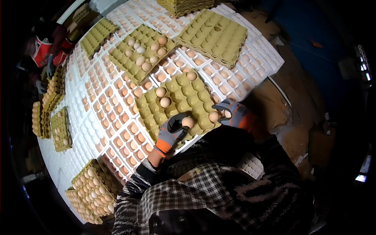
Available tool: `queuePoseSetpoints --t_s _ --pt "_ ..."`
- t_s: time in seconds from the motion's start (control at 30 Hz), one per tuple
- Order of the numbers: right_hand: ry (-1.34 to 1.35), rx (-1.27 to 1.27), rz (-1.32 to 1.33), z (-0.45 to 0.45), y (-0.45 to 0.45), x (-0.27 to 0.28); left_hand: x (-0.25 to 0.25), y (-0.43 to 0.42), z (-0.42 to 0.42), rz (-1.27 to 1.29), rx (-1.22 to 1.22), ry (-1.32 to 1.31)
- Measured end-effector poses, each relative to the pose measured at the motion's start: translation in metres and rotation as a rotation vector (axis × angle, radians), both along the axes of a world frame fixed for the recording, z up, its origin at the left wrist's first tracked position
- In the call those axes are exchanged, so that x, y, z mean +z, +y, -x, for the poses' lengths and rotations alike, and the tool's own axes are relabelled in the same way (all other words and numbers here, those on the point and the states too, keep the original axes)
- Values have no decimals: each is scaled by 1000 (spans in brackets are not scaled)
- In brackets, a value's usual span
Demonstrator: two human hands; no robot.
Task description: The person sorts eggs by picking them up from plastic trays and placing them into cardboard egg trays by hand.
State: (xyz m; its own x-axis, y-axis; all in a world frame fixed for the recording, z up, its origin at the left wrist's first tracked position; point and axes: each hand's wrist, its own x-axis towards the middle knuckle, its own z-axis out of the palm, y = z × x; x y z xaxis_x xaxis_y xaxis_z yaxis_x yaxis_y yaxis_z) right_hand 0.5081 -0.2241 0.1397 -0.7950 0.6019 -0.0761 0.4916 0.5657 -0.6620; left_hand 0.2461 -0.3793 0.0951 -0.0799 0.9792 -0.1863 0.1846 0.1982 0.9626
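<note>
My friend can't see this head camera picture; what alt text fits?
Over a sparsely filled olive egg tray, a gloved left hand grips one egg and a gloved right hand holds another egg at the tray's edge. Beyond, many more eggs sit in white trays, and another person's gloved hand shows at the picture's left.

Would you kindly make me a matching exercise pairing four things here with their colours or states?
Things:
1. Left hand
2. Checked clothing
3. Carton under the left hand
4. Spread-out egg trays

Colours or states:
A. White
B. Gloved, at an egg
C. Olive
D. Black and white

Pairs: 1-B; 2-D; 3-C; 4-A
</note>
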Motion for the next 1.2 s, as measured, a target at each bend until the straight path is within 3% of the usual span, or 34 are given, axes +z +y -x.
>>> queuePoseSetpoints --t_s 0.03,0.07,0.2,0.27,0.3,0.37,0.4,0.5,0.57,0.6,0.63,0.67,0.73,0.77,0.83,0.87,0.9,0.97,1.03,1.1,1.17,1.2 --pt "-330 43 -75 10 -6 4 3 -5 2 26 165 -390" --pt "-516 89 -170 15 -6 -15 9 -8 10 -51 185 -411" --pt "-162 70 -106 10 4 -12 20 -37 33 0 419 -1130" --pt "223 -87 286 20 6 3 16 -54 47 -41 507 -1223" --pt "224 -50 292 34 8 11 16 -63 54 -60 555 -1275" --pt "396 -35 913 65 8 21 10 -82 67 -132 618 -1338" --pt "405 18 1064 88 7 16 8 -93 74 -185 648 -1402" --pt "349 82 1250 181 -15 16 12 -119 95 -308 744 -1414" --pt "288 201 1129 242 -38 5 5 -139 111 -384 800 -1471" --pt "234 293 1138 275 -49 1 5 -148 118 -409 821 -1314" --pt "324 386 815 311 -67 -13 5 -157 126 -426 839 -1159" --pt "264 409 703 343 -80 -25 4 -164 134 -451 866 -1150" --pt "188 477 418 403 -104 -39 -6 -178 151 -446 1045 -628" --pt "172 521 247 431 -115 -43 -18 -182 165 -347 1108 -206" --pt "-2 562 142 474 -138 -30 -24 -192 182 -444 1280 -536" --pt "-83 585 -14 496 -150 -27 -17 -185 190 -423 1373 -520" --pt "-165 603 -172 516 -158 -26 -9 -184 205 -172 1469 -443" --pt "-160 677 -286 545 -163 -44 -62 -182 232 -358 1509 -171" --pt "-493 862 -420 564 -169 -50 -61 -174 253 -293 1521 195" --pt "-467 835 -360 566 -173 -32 -63 -173 274 -250 1487 404" --pt "-109 667 -227 572 -174 -46 -76 -163 287 -287 1524 293" --pt "90 665 -273 576 -174 -70 -80 -164 289 -218 1487 360"
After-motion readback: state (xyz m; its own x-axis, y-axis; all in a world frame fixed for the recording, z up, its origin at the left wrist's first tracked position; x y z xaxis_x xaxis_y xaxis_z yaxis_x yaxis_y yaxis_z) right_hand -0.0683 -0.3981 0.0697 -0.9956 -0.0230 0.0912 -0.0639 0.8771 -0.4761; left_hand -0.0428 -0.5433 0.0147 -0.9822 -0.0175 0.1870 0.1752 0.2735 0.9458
